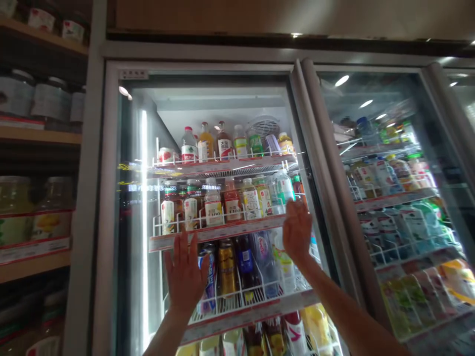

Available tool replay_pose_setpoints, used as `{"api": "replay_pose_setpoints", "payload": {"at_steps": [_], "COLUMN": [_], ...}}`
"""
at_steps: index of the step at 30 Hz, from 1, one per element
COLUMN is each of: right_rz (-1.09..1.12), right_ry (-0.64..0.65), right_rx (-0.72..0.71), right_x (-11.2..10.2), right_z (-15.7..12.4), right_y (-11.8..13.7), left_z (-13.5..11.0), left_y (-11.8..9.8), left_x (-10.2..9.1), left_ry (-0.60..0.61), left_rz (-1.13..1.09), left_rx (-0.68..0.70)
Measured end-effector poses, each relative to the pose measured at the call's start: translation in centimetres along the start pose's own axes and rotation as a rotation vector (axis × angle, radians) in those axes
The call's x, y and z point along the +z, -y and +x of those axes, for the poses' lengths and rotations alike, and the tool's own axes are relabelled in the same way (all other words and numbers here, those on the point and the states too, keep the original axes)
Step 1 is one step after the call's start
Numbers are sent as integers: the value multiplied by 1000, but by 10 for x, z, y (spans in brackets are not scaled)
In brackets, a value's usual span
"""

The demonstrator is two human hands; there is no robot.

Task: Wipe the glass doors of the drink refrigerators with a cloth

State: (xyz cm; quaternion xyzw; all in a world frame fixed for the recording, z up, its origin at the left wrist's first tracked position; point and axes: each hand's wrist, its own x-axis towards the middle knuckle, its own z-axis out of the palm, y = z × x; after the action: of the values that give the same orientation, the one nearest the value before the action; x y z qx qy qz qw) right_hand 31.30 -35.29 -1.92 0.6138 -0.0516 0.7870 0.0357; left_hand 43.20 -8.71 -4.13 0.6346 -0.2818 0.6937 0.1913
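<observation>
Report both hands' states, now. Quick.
Left hand: open, fingers spread, nothing seen in it.
Right hand: fingers bunched and partly bent; whether it holds anything cannot be told.

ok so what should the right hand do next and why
Perhaps move the right hand sideways to the grey upright at the cooler door's edge. Reflections on the glass suggest a shut pane before the bottles, so reaching straight at them would likely be blocked; this hand is also nearer that upright than the left hand.
</observation>
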Motion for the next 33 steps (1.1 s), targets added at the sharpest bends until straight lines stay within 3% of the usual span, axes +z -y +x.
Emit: {"api": "replay_pose_setpoints", "payload": {"at_steps": [2,4,8,9,14,15,18,20,21,25,27,30,31,33], "right_rz": [57,75,-32,-35,73,60,-34,-52,-38,34,-1,-78,-81,-48], "right_ry": [185,263,-23,-45,264,252,19,-67,-37,228,165,-49,-63,42], "right_rx": [-231,-319,66,83,-401,-383,-42,76,38,-335,-260,40,58,-82], "right_x": [0,0,4,5,6,7,10,13,14,13,13,16,16,15], "right_z": [-5,-7,1,1,-10,-8,8,16,17,15,22,38,41,44], "right_y": [13,19,18,22,41,38,21,20,23,34,24,9,7,8], "left_z": [0,0,1,1,0,0,-1,-1,-1,-1,-1,0,0,-1], "left_y": [0,-1,-2,-2,-1,0,0,0,0,0,0,0,0,0], "left_x": [0,0,-2,-2,-2,-2,-1,-1,-1,-1,-1,-1,0,0], "left_ry": [-2,-6,-18,-17,-17,-17,-21,-27,-28,-18,-14,-16,-21,-29], "left_rz": [7,17,24,24,31,32,32,29,28,28,27,28,31,37], "left_rx": [-3,2,22,25,16,19,37,36,33,19,19,36,38,37]}}
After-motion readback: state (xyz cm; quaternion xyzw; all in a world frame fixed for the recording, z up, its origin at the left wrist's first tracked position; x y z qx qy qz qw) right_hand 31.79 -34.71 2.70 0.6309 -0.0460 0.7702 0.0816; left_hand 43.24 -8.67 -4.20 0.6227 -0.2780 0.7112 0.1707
